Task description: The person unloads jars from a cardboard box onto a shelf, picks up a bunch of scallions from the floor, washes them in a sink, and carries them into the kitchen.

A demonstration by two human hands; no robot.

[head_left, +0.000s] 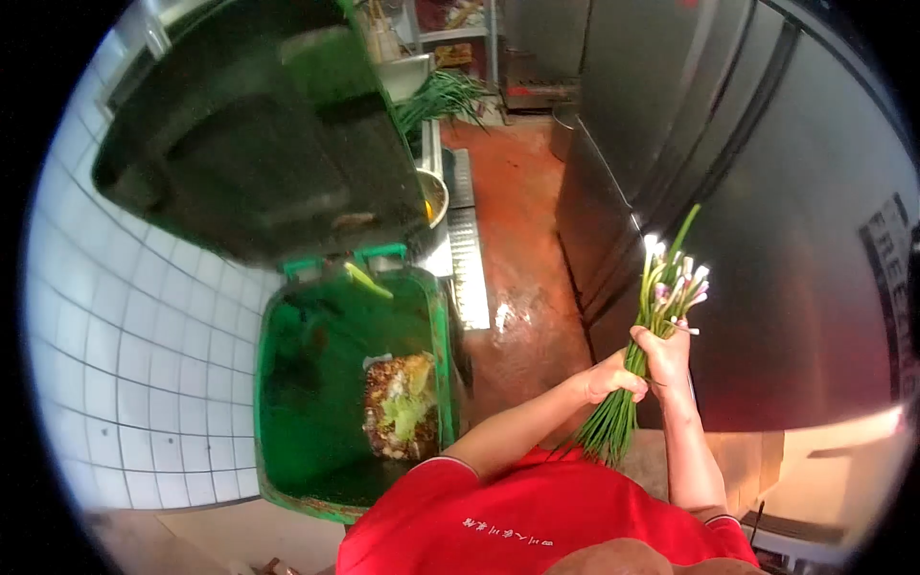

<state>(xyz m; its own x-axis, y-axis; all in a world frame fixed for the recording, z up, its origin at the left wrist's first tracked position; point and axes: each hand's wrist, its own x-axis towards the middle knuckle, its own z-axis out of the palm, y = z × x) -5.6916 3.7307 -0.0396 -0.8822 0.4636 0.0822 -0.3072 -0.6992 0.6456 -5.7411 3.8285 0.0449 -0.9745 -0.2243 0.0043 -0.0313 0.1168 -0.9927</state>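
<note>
Hands (640, 370) gripping green stalks (611, 419), beside open green bin (355, 383)

Shirt: plain bright red (575, 508), loose cloth
Lettering: one short row of small white Chinese characters (508, 533) on the front
Sleeves: short, red, with thin pale trim at the hems
Forearms: bare
Left hand (613, 378): bare
Right hand (666, 360): bare
</note>
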